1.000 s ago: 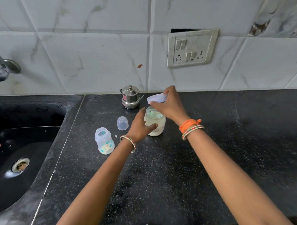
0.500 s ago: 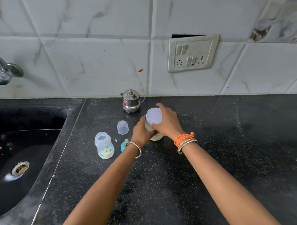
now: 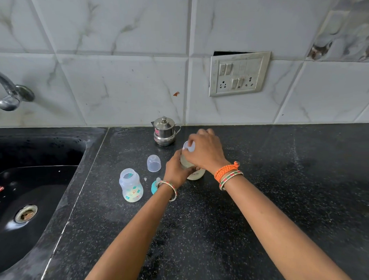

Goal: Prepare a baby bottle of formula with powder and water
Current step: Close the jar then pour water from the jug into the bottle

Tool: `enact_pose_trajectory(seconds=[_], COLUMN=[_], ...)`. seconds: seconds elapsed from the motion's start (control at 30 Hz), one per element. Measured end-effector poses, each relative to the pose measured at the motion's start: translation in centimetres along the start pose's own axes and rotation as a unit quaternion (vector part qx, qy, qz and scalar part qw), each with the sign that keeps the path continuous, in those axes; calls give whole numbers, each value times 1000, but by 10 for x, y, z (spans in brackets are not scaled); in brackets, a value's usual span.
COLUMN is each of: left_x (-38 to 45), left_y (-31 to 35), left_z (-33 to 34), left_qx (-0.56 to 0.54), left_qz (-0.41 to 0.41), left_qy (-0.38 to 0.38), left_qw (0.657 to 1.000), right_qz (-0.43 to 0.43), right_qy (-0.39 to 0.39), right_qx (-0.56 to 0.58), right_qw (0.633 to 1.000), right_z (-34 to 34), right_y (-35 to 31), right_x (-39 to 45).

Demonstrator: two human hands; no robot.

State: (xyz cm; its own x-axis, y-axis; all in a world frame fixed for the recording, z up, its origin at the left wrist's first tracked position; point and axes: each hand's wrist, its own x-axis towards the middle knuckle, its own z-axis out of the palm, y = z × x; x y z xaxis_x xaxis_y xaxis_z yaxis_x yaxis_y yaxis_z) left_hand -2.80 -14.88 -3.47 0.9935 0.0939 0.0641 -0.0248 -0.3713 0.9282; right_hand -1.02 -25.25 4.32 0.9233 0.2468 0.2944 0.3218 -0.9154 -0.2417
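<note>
Head view: left hand (image 3: 176,169) fingers curl around the jar (image 3: 196,174), right hand (image 3: 204,150) fingers grip its lid (image 3: 189,146). Bottle (image 3: 130,185) stands at 9 o'clock.

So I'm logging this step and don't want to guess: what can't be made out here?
Head view only:
- Formula jar: mostly hidden by both hands; its label is too small to read.
- White lid: the right hand covers it, so its seating on the jar is unclear.
- Teal teat ring: partly behind the left hand and wrist.
- Baby bottle: whether it holds powder or water is unclear.
</note>
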Motion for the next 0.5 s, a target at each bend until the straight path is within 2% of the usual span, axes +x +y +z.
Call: enact_pose_trajectory(seconds=[0.07,0.1,0.17,0.23,0.33,0.37,0.43,0.5], left_x=[-1,-1,0,0,0,0,1,1], left_y=[0,0,-1,-1,-3,-3,-3,-4], left_z=[0,0,1,1,2,2,3,3], left_qx=[-6,-7,-2,9,15,15,4,-6], left_qz=[-4,-6,-5,1,-1,-3,-9,-9], left_qy=[0,0,2,4,9,10,8,6], left_qw=[1000,1000,1000,1000,1000,1000,1000,1000], right_qz=[0,15,31,30,30,16,-4,15], right_qy=[-133,-166,-141,-63,18,9,-76,-166], right_qx=[43,68,36,-52,-95,-107,-115,-35], right_qw=[990,984,989,996,995,994,991,985], right_z=[-2,-1,2,4,1,1,1,0], right_y=[3,5,6,5,2,1,2,6], right_x=[1,1,0,0,2,2,2,3])
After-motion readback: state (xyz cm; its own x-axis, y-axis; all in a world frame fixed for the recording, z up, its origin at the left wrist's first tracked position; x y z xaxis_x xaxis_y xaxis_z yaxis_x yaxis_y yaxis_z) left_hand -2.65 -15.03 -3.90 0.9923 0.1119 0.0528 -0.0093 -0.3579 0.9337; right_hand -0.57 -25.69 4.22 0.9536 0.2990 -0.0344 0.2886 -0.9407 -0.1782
